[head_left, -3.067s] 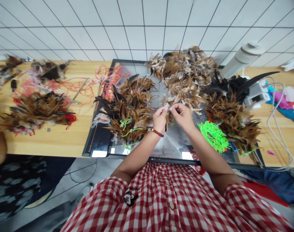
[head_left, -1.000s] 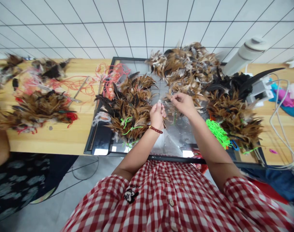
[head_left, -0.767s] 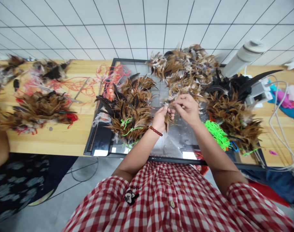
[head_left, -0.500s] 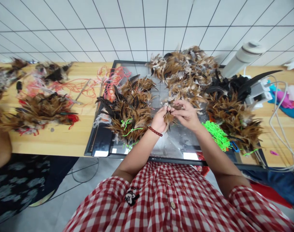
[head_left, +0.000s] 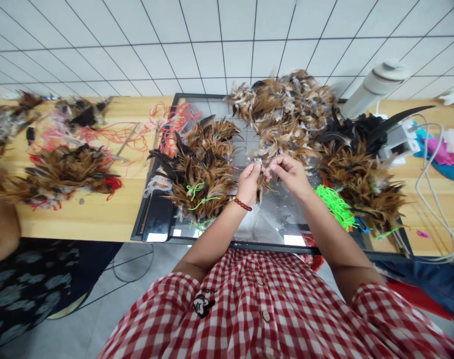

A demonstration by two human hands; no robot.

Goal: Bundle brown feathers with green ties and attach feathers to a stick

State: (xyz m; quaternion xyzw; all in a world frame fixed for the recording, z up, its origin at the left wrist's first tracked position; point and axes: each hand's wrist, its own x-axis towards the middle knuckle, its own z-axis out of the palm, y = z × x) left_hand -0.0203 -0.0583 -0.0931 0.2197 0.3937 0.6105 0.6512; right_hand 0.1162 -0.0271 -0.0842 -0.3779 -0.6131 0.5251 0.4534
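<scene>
Above the glass-topped tray (head_left: pixel 256 224), my left hand (head_left: pixel 249 183) is closed round a small bunch of brown feathers (head_left: pixel 263 188) that hangs below the fingers. My right hand (head_left: pixel 288 173) meets it from the right, thumb and forefinger pinched together at the top of the bunch. Whatever lies between those right fingertips is too small to make out. A large heap of brown and white feathers (head_left: pixel 286 107) lies just beyond both hands. To the left is a pile of brown feather bunches (head_left: pixel 204 169), a few with green ties.
Bright green cords (head_left: pixel 335 207) lie right of my right forearm, beside blue-handled scissors (head_left: pixel 362 225). More feather bunches (head_left: pixel 365 184), a white flask (head_left: pixel 376 87) and a white cable (head_left: pixel 432 199) are farther right. Pink string (head_left: pixel 174 119) and a neighbour's arm (head_left: pixel 2 214) are leftward.
My right hand's fingers have drawn together into a pinch and turned at the bunch. The left hand keeps its hold on the feathers, nearly in place.
</scene>
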